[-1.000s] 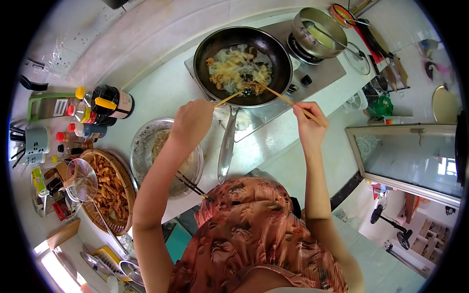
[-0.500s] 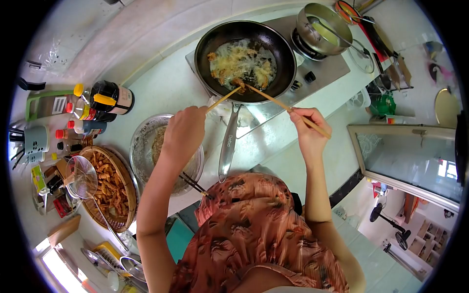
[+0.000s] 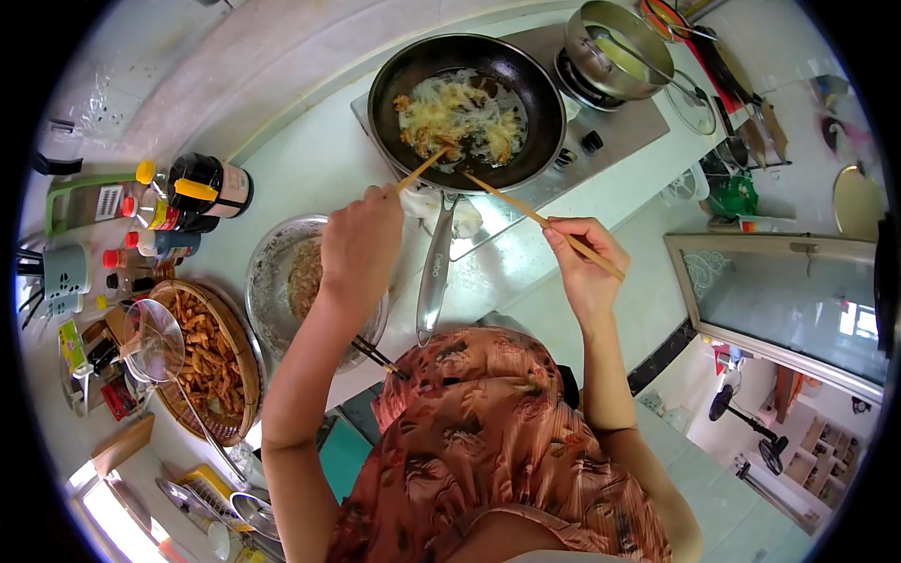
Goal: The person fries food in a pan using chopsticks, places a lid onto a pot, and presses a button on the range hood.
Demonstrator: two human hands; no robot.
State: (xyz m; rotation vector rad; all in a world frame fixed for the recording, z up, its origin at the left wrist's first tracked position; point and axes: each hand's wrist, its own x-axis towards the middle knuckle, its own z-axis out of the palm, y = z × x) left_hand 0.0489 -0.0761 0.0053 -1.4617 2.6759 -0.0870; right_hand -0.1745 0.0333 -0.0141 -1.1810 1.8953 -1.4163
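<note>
Two chopsticks (image 3: 516,206) — one per grip (image 3: 593,280) — frying food (image 3: 450,101) beyond both.

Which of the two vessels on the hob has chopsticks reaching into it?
The dark frying pan: wooden chopsticks from the left hand and right hand reach into it. The silver pot holds a long-handled utensil instead.

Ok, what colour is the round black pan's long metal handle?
The long metal handle is silver; head view.
</note>
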